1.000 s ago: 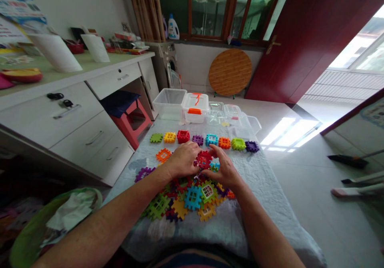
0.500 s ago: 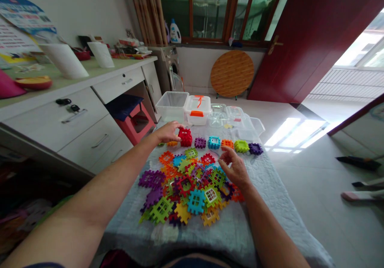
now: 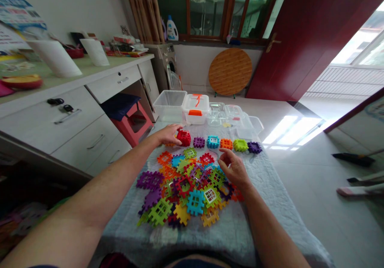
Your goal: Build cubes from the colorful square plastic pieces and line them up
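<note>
Handling the Red Stack (image 3: pixel 184 138)

Position: The red stack stands in the back row on the covered tabletop (image 3: pixel 270 204), between the yellow stack (image 3: pixel 170 142), partly hidden, and the purple stack (image 3: pixel 199 142).

Left hand (image 3: pixel 172 134): thumb and fingers curve around the stack's left side, at its edge. Whether they clamp it cannot be told.

Right hand (image 3: pixel 235 168): half curled, thumb parted from the fingers, with nothing visible in it, over the right side of the pile (image 3: pixel 186 188).

Procedure (advised): Keep thumb and fingers on opposite edges. Square the layers with light, even pressure; side pressure may shear them. Release straight back, clear of the yellow stack.

Appearance: Bright red, glossy, toothed along the edges, with several layers stacked flat. It looks taller than the purple stack. The number of layers cannot be read.
</note>
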### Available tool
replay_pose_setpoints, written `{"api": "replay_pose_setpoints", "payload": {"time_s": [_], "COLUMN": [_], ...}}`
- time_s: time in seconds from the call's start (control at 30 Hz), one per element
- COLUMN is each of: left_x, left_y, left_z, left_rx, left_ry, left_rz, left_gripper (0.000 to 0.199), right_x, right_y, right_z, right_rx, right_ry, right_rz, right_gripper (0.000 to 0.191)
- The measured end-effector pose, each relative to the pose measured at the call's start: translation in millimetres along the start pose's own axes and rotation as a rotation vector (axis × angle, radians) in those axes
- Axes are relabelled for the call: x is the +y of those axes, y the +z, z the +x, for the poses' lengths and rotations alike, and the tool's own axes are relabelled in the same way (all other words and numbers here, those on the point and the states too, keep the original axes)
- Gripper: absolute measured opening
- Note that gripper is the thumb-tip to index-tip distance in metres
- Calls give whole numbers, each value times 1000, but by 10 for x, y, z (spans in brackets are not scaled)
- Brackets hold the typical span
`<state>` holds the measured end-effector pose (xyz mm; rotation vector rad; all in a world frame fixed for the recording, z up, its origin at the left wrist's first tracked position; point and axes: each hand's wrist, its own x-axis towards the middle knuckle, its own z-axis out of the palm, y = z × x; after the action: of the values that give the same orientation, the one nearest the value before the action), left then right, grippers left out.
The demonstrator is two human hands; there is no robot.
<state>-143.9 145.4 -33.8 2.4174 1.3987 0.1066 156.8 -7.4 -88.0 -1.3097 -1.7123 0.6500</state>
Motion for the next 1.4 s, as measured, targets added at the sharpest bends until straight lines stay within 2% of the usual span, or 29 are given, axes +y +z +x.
{"api": "replay_pose_setpoints", "payload": {"time_s": [0.1,0.17,0.27,0.33,0.43,0.53,0.63,0.73,0.87,1.07,1.3,1.4], "left_x": [100,201,360,422,389,238,79,-33,-111,-49,-29,-43], "left_y": [-16,-32,-42,-23,55,181,330,463,567,597,552,519], "left_z": [-46,-123,-351,-567,-918,-1233,-1509,-1766,-2008,-2007,-1865,-1851], "left_rx": [63,181,407,457,403,384,314,267,200,208,85,76], "left_ry": [-7,20,80,107,67,-95,-210,-248,-280,-329,-315,-318], "left_rz": [30,43,13,-37,-126,-181,-209,-239,-244,-237,-347,-361], "left_gripper": [81,76,51,33,27,31,35,40,55,67,49,43], "right_x": [-16,-14,18,48,80,83,84,105,144,177,190,187], "right_y": [-6,-7,-11,-16,-23,-22,-11,1,11,21,30,28], "right_z": [1,6,17,25,35,41,43,43,41,45,39,39], "right_rx": [4,26,83,110,120,100,26,-44,-55,-69,-68,-85], "right_ry": [-5,-6,5,23,48,76,93,100,93,66,61,64], "right_rz": [-8,-22,-64,-97,-139,-180,-214,-223,-237,-242,-238,-238], "right_gripper": [30,28,24,24,26,27,27,26,27,28,28,28]}}
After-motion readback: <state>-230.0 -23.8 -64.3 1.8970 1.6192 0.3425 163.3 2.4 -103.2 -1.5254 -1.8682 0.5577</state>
